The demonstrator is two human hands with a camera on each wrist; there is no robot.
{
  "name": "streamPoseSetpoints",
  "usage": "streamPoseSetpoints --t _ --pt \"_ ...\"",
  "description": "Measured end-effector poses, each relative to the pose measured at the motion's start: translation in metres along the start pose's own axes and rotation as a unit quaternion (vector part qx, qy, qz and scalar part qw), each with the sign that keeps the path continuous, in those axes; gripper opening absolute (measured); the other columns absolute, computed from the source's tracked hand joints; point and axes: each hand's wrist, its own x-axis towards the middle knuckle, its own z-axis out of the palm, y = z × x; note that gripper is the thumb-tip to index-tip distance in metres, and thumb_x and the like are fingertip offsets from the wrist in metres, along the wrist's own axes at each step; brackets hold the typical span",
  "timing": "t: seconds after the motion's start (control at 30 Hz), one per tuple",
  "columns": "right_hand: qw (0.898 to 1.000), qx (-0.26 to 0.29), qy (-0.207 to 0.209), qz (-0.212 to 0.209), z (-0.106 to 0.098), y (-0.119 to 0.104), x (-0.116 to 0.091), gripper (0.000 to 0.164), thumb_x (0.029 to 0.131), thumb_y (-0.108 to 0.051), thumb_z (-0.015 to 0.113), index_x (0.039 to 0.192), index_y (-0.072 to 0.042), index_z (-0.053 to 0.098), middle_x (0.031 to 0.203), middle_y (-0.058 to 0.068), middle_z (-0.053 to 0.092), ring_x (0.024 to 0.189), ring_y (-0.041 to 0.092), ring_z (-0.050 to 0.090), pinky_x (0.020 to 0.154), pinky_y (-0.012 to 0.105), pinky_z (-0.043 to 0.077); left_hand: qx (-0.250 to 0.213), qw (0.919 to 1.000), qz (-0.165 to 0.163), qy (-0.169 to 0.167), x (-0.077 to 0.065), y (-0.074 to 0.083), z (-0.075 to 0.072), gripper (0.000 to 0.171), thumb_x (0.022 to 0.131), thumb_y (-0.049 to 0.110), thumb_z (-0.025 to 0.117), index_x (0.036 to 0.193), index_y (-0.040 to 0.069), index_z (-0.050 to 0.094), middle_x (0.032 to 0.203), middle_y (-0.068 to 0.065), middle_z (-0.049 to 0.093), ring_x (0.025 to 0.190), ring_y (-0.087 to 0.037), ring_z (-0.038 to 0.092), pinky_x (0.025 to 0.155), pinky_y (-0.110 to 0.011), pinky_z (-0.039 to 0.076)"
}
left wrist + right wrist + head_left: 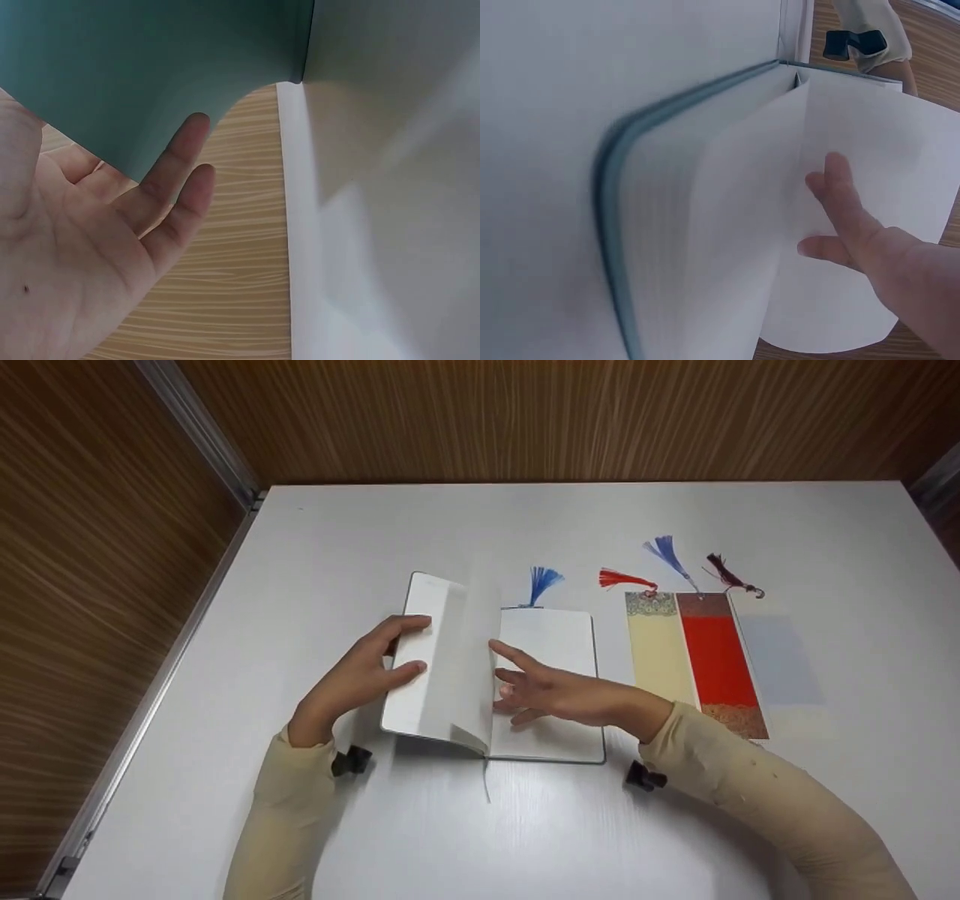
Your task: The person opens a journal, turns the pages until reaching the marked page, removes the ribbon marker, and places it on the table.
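A teal-covered notebook (pixel 551 735) lies spread with blank white pages, its left side tilted up off the table. My left hand (pixel 349 671) grips the left cover's outer edge: thumb and a finger show on the white inner side, while other fingers (pixel 180 217) lie under the teal outside in the left wrist view. Against a raised page (pixel 476 660) near the spine rest the spread fingers of my right hand (pixel 544 690). A blue tassel (pixel 541 583) sticks out past the notebook's top edge. From the bottom of the spine hangs a thin ribbon (pixel 487 784).
Right of the notebook lie a cream bookmark (pixel 660 649), a red bookmark (pixel 716 660) and a pale bluish one (pixel 784 660), with red, blue and dark maroon tassels above. Black clips (pixel 351 761) sit at both wrists. Wood-grain panels (pixel 562 420) border the white table (pixel 412 525).
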Motion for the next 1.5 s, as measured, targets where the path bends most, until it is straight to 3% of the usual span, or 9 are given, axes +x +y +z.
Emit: streamPoseSetpoints --t 0.1,0.3,0.4,0.6,0.87,1.0,1.17,1.37,1.5 --pt "1.0 -0.021 0.009 -0.002 0.006 0.002 0.006 0.074 0.093 -0.041 0.05 0.146 -0.042 -0.002 0.156 0.006 0.001 0.135 0.026 0.035 0.107 0.046 0.033 0.002 0.9999 0.012 0.007 0.001 0.0 0.0 0.054 0.088 0.022 0.063 0.137 0.02 0.041 0.131 -0.004 0.046 0.102 -0.024 0.052 0.084 -0.038 0.045" --pt "0.993 -0.115 0.022 -0.016 0.019 0.004 0.013 0.063 0.094 -0.045 0.046 0.146 -0.039 0.012 0.156 -0.006 0.001 0.143 0.021 0.015 0.113 0.045 0.021 0.024 0.9977 0.052 0.037 0.001 0.001 0.001 0.045 0.091 0.012 0.057 0.134 0.013 0.045 0.129 -0.006 0.046 0.098 -0.021 0.053 0.086 -0.038 0.045" --pt "0.987 -0.155 0.021 -0.019 0.024 0.005 0.014 0.059 0.094 -0.042 0.046 0.146 -0.035 0.019 0.156 -0.004 -0.002 0.144 0.019 0.011 0.113 0.044 0.023 0.031 0.9963 0.065 0.046 0.001 0.001 0.001 0.04 0.094 0.009 0.05 0.133 0.009 0.044 0.128 -0.009 0.047 0.098 -0.021 0.053 0.089 -0.037 0.044" --pt "0.98 -0.194 0.027 -0.02 0.029 0.004 0.015 0.058 0.094 -0.037 0.049 0.146 -0.032 0.024 0.156 -0.002 -0.005 0.144 0.018 0.006 0.113 0.041 0.023 0.014 0.9962 0.057 0.065 0.0 0.002 0.001 0.039 0.098 0.021 0.043 0.136 0.012 0.041 0.132 -0.007 0.047 0.111 -0.022 0.051 0.096 -0.041 0.04" --pt "0.972 -0.231 0.032 -0.021 0.033 0.003 0.015 0.061 0.093 -0.038 0.051 0.147 -0.031 0.022 0.157 0.001 -0.007 0.144 0.021 -0.003 0.115 0.047 0.014 0.018 0.991 0.079 0.107 0.0 0.003 0.002 0.045 0.092 0.021 0.057 0.134 0.014 0.046 0.139 -0.004 0.043 0.128 -0.018 0.037 0.104 -0.042 0.033" --pt "0.972 -0.234 0.026 -0.023 0.032 0.002 0.013 0.062 0.093 -0.038 0.051 0.147 -0.03 0.022 0.157 0.001 -0.007 0.143 0.024 0.01 0.112 0.046 0.022 0.018 0.9922 0.078 0.096 -0.001 0.003 0.002 0.041 0.089 0.019 0.061 0.129 0.016 0.052 0.145 0.001 0.037 0.136 -0.017 0.026 0.107 -0.047 0.027" --pt "0.972 -0.235 0.009 -0.022 0.022 0.002 0.013 0.056 0.094 -0.034 0.05 0.145 -0.027 0.028 0.157 0.001 -0.002 0.138 0.029 0.029 0.108 0.044 0.033 0.02 0.9953 0.072 0.062 -0.001 0.001 0.002 0.036 0.091 0.02 0.059 0.126 0.014 0.054 0.144 0.0 0.039 0.135 -0.018 0.033 0.102 -0.049 0.035" --pt "0.968 -0.246 0.055 -0.022 -0.005 0.0 0.01 0.041 0.095 -0.027 0.05 0.136 -0.022 0.045 0.146 0.004 0.037 0.127 0.028 0.044 0.104 0.047 0.035 0.026 0.9958 0.074 0.048 0.0 0.0 0.001 0.036 0.09 0.018 0.059 0.125 0.011 0.055 0.142 -0.003 0.041 0.13 -0.02 0.04 0.099 -0.044 0.037" --pt "0.954 -0.276 0.109 -0.029 -0.034 -0.003 0.008 0.036 0.096 -0.02 0.049 0.131 -0.013 0.052 0.136 0.008 0.05 0.121 0.029 0.05 0.099 0.047 0.04 0.018 0.9959 0.078 0.041 0.0 -0.002 0.001 0.033 0.09 0.017 0.06 0.122 0.01 0.057 0.142 -0.004 0.041 0.129 -0.02 0.041 0.1 -0.043 0.036"
